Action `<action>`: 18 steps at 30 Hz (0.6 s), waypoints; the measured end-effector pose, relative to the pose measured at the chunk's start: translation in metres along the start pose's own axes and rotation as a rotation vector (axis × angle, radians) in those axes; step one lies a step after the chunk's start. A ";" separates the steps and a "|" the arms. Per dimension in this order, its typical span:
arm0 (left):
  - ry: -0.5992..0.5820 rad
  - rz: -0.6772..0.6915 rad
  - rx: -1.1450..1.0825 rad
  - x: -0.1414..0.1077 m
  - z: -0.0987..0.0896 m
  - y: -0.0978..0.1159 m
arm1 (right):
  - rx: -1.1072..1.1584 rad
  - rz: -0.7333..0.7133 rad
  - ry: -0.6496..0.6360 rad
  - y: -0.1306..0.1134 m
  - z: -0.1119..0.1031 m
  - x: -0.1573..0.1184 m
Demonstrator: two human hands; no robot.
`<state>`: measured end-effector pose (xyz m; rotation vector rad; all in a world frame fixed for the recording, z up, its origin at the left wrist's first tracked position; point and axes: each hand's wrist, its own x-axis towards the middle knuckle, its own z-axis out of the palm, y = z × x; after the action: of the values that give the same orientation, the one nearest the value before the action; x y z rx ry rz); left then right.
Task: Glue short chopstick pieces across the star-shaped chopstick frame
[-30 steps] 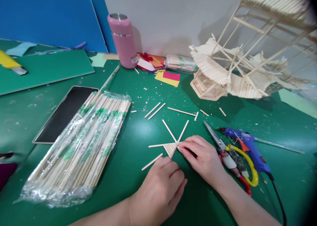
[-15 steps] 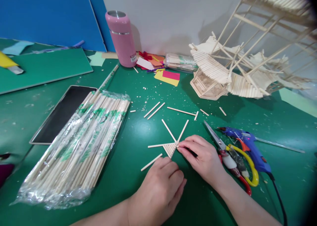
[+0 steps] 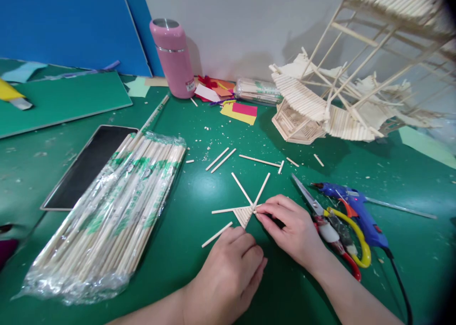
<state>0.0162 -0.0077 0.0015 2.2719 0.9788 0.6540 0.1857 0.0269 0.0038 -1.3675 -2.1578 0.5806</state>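
A star-like frame of thin wooden sticks lies on the green table, with one wedge between two spokes filled by short sticks. My left hand is curled at the near side of that wedge; its fingertips are turned down and what they grip is hidden. At the frame's centre, the thumb and index finger of my right hand pinch together on the sticks. One loose stick lies just left of my left hand. Two parallel sticks and a longer stick rest beyond the frame.
Bagged sticks overlap a dark tablet at left. Scissors and a blue glue gun lie at right. A pink flask, paper scraps and a wooden stick model stand farther back.
The camera view has shifted slightly. Both hands keep nearly the same pose at the stick frame.
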 end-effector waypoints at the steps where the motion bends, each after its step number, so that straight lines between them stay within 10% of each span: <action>1: -0.002 -0.001 0.002 0.000 0.000 0.000 | -0.005 -0.004 0.001 0.000 0.000 0.001; 18: -0.001 -0.002 0.012 0.000 0.000 0.000 | -0.062 0.025 -0.015 -0.002 0.002 0.002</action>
<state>0.0161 -0.0075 0.0015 2.2806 0.9872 0.6479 0.1823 0.0275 0.0039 -1.4284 -2.1901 0.5394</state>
